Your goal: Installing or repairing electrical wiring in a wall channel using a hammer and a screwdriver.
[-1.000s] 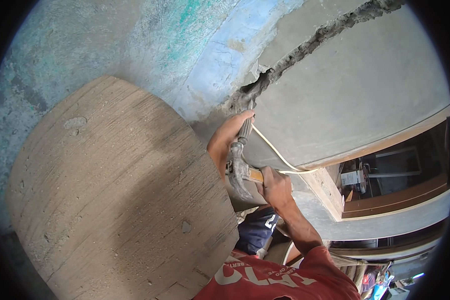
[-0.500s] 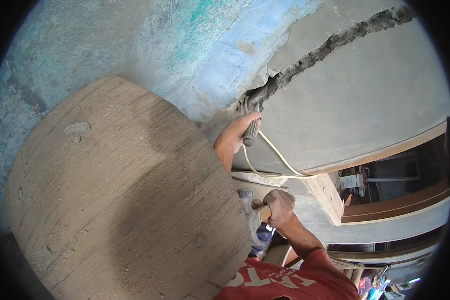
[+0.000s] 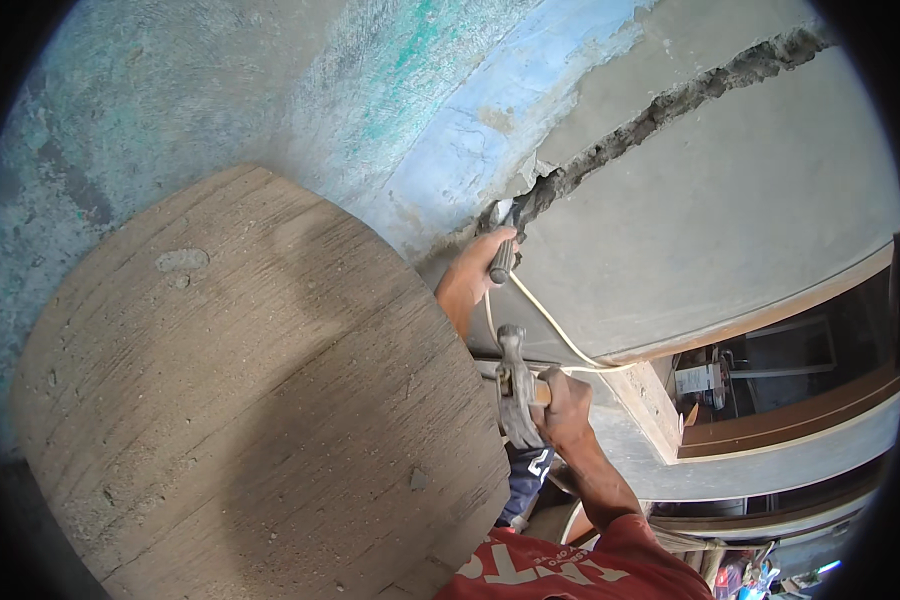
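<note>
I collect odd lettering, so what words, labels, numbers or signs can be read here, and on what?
I don't copy wording out; here is where it stands.
Red shirt: large pale letters, with smaller ones near them.
Dark blue cloth: a white printed mark.
White sheet in the brown-framed opening: print too small to read.
Hammer and chisel: no text can be made out.

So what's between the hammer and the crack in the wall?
The left hand, holding a ribbed-handled tool, with pale cable alongside. The head view shows it.
</note>
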A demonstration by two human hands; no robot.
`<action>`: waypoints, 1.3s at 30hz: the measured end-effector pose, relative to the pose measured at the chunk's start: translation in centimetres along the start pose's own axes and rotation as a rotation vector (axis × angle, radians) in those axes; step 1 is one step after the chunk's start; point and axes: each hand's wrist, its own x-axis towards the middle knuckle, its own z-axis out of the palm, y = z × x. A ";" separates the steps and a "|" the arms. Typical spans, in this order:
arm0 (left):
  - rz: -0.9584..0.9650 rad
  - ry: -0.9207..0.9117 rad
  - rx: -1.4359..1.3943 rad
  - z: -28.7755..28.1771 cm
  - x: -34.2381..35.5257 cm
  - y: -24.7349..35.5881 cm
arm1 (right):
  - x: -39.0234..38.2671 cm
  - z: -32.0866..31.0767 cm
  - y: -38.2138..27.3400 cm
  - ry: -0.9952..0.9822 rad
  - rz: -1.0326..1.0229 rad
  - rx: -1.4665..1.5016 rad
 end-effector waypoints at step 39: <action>-0.067 -0.298 -0.315 -1.7 -1.1 -0.3 | 3.8 -3.8 -2.2 -0.082 0.019 0.083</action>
